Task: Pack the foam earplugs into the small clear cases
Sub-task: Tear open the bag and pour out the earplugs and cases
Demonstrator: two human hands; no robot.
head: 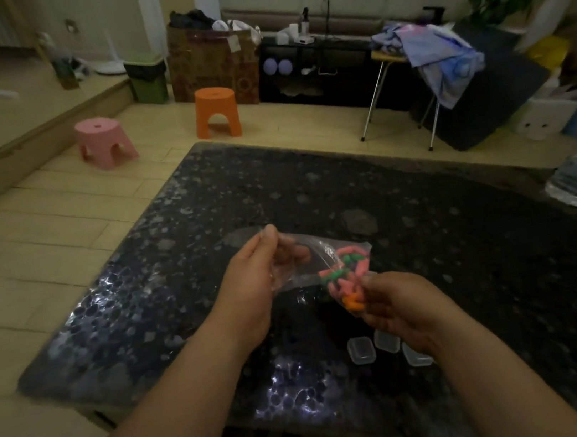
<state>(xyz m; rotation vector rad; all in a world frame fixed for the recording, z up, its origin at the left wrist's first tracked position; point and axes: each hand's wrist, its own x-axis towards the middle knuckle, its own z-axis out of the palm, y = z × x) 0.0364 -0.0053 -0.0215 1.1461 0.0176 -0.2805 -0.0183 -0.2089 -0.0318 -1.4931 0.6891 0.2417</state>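
A dark speckled tabletop [426, 197] stands on a wood floor [39, 237]; pink stool [104, 141] and orange stool [217, 112] sit far left. Both hands, left hand [252, 283] and right hand [400, 302], pinch a clear bag [307, 256] of earplugs [344, 277] above what look like three small cases [362, 349].

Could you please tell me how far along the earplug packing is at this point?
Nothing looks packed yet. The earplugs are all in the clear bag, held above the table by the left hand and right hand. Three small clear cases sit below, apparently empty. Filling them remains.

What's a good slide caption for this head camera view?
Both hands hold a clear bag of colourful earplugs above three small cases.
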